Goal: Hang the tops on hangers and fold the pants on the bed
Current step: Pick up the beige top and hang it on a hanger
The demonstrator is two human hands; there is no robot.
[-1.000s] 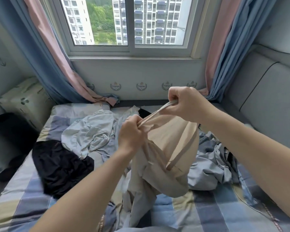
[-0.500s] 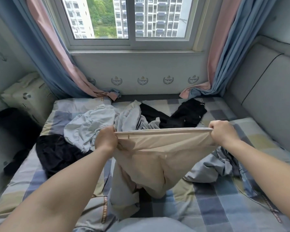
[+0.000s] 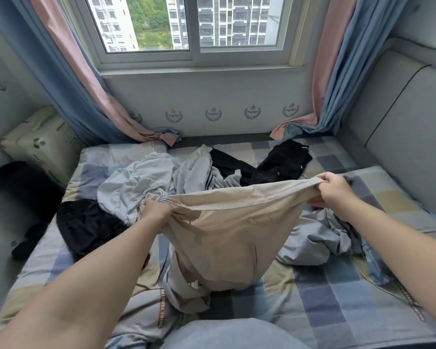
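Head: beige pants (image 3: 227, 222), illegible sheet lettering (image 3: 159, 314)

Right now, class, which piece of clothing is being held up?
The beige garment: the left hand and right hand each hold its top edge, stretched between them. The grey clothes and black clothes lie loose on the bed.

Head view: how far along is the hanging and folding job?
Done: nothing looks folded or hung yet. In hand: left hand and right hand grip the beige garment, stretched between them. Left: crumpled pale grey clothes and black clothes on the bed.
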